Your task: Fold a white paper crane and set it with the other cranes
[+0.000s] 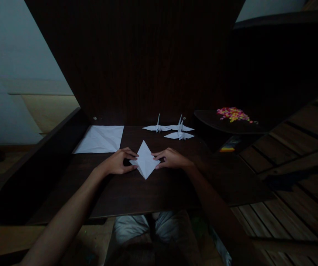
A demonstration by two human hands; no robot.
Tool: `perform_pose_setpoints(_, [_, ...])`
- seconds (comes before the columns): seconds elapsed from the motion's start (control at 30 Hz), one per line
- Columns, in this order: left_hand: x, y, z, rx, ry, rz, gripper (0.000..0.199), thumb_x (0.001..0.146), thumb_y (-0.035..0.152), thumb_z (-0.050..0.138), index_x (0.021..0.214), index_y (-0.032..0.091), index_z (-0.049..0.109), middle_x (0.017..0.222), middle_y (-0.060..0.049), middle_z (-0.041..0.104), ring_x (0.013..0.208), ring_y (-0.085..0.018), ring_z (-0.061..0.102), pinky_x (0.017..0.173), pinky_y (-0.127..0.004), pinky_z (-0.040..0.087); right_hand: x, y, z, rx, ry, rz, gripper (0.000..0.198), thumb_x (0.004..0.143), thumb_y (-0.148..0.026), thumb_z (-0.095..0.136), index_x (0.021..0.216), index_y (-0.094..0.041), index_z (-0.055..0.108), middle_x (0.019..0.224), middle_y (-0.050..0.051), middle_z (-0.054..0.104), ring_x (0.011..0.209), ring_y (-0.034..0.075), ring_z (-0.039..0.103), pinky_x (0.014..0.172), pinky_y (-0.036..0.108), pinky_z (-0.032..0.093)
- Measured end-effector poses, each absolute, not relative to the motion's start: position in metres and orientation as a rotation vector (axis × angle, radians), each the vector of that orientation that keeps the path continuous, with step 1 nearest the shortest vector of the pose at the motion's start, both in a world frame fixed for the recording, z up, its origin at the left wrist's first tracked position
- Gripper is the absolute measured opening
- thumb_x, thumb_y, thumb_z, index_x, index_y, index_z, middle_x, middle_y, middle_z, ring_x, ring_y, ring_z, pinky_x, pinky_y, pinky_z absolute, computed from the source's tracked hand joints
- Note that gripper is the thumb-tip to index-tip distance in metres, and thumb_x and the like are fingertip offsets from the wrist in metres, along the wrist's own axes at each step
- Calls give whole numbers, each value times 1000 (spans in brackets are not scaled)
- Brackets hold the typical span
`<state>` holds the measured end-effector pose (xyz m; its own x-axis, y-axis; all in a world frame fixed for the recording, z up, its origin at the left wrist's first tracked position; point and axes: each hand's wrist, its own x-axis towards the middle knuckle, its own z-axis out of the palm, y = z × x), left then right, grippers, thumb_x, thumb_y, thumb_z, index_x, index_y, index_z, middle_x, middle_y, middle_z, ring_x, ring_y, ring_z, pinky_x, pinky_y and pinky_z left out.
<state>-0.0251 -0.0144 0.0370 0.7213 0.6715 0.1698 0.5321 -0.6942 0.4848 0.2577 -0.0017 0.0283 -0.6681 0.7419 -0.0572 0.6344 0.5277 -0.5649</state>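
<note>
A white sheet of paper folded into a diamond (145, 162) lies on the dark desk, one point toward me and one away. My left hand (120, 161) pinches its left corner between thumb and fingers. At the right corner, my right hand (171, 158) grips the paper the same way. Beyond it stand three white paper cranes (179, 135), close together with necks raised. A creased, unfolded white sheet of paper (100, 139) lies to the left, just past my left hand.
Small colourful pieces (235, 114) are heaped on a raised dark shelf (231, 127) at the right. A tall dark back panel (136, 66) rises behind the desk (147, 197), and a dark side board (37, 166) bounds its left end. Wooden slats (300, 166) lie at the right.
</note>
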Motion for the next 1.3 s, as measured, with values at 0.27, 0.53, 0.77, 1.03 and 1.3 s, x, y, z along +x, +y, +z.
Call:
perform_pose_setpoints(0.27, [-25,-14,38,2502,918,474,24,82,37,63,95,20,75,111,-10,70,98,-23,61,89,-40,46,257,-4,30,-1190,-2428,951,33,65,-37,78,98,-33,74,124,-3,63,92,23,66,77,32,48])
perform_pose_setpoints(0.53, [-26,-8,34,2392,874,556,25,83,40,64,97,23,74,102,-9,73,94,-22,63,86,-36,47,259,-1,28,-1061,-2514,952,27,83,-36,62,107,-27,71,129,2,59,103,23,65,89,34,46])
perform_pose_setpoints(0.77, [-31,-6,31,2353,846,544,23,85,39,61,90,22,76,101,-9,73,95,-22,63,84,-34,49,256,-3,26,-1046,-2524,853,21,89,-31,55,98,-26,73,128,0,61,118,22,58,100,33,41])
perform_pose_setpoints(1.03, [-26,-16,33,2455,1054,490,36,82,29,59,116,22,66,103,-8,70,87,-21,63,84,-33,47,250,-6,28,-1130,-2543,662,27,93,-31,46,110,-26,67,108,4,71,99,22,65,86,31,44])
perform_pose_setpoints(1.3, [-14,-16,19,2635,1093,471,49,77,20,60,126,15,56,114,-12,60,107,-26,55,96,-37,44,244,-12,29,-1227,-2553,529,36,80,-26,60,116,-24,61,106,5,68,89,20,63,76,29,43])
